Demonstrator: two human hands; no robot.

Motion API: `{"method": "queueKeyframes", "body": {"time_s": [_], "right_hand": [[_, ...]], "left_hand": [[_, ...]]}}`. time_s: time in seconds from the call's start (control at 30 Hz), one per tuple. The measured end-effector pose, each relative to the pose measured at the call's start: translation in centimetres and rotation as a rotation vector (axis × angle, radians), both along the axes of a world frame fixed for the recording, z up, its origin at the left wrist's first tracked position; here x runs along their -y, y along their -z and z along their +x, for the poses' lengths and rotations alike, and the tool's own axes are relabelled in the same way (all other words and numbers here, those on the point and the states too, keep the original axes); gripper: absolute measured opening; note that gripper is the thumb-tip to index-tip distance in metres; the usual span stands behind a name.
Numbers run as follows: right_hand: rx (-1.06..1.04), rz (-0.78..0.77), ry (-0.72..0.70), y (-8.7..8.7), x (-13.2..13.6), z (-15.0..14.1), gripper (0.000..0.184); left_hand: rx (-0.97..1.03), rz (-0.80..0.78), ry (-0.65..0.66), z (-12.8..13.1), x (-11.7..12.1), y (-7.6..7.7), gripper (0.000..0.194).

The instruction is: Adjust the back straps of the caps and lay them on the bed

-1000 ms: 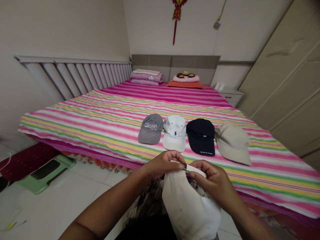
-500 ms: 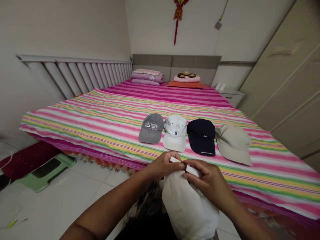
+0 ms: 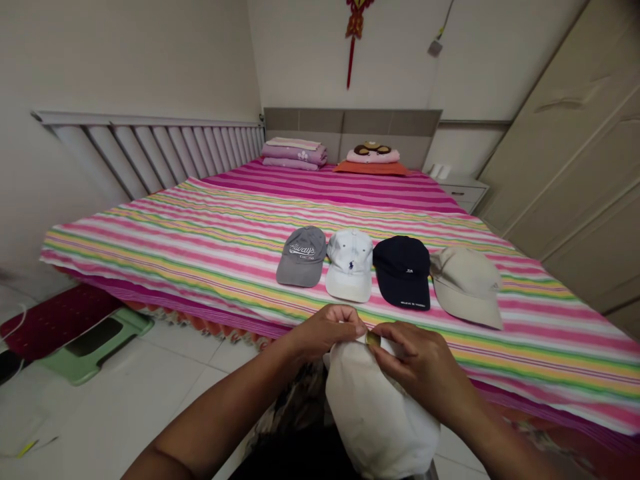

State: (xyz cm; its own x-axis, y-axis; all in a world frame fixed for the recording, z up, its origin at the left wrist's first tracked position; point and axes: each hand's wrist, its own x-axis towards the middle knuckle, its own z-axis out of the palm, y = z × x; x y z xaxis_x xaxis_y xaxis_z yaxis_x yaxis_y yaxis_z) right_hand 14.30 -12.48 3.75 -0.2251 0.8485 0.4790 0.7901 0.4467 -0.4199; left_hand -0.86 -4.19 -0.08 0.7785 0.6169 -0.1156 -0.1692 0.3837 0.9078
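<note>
A cream-white cap hangs below my two hands, its strap side up and its crown toward me. My left hand pinches one side of the back strap between thumb and fingers. On the other side, my right hand grips the strap beside a small brass-coloured buckle. Beyond my hands several caps lie in a row on the bed: a grey cap, a white cap, a navy cap and a beige cap, with their brims toward me.
The bed has a striped cover. Folded purple bedding and a pink pillow sit by the headboard. A green stool stands on the tiled floor at left; a nightstand is at the far right.
My fingers have shifted on the strap, and the buckle now shows its brass-coloured face. The row of caps on the bed has not moved.
</note>
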Motion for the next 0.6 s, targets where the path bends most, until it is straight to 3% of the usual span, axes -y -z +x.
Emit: {"method": "queueKeyframes", "body": {"time_s": [0.17, 0.3, 0.4, 0.6], "right_hand": [[-0.225, -0.311, 0.01, 0.1, -0.3, 0.2, 0.006], [-0.728, -0.658, -0.041, 0.9, -1.3, 0.9, 0.021], [-1.064, -0.841, -0.105, 1.8, -2.1, 1.8, 0.029], [-1.103, -1.028, -0.227, 3.5, -2.6, 3.2, 0.042]], "left_hand": [[-0.033, -0.043, 0.022, 0.1, -0.4, -0.2, 0.028], [-0.128, -0.059, 0.203, 0.0, -1.1, -0.5, 0.031], [-0.134, -0.071, 0.243, -0.2, -1.5, -0.4, 0.027], [-0.076, -0.189, 0.187, -0.3, -1.9, 0.2, 0.028]]}}
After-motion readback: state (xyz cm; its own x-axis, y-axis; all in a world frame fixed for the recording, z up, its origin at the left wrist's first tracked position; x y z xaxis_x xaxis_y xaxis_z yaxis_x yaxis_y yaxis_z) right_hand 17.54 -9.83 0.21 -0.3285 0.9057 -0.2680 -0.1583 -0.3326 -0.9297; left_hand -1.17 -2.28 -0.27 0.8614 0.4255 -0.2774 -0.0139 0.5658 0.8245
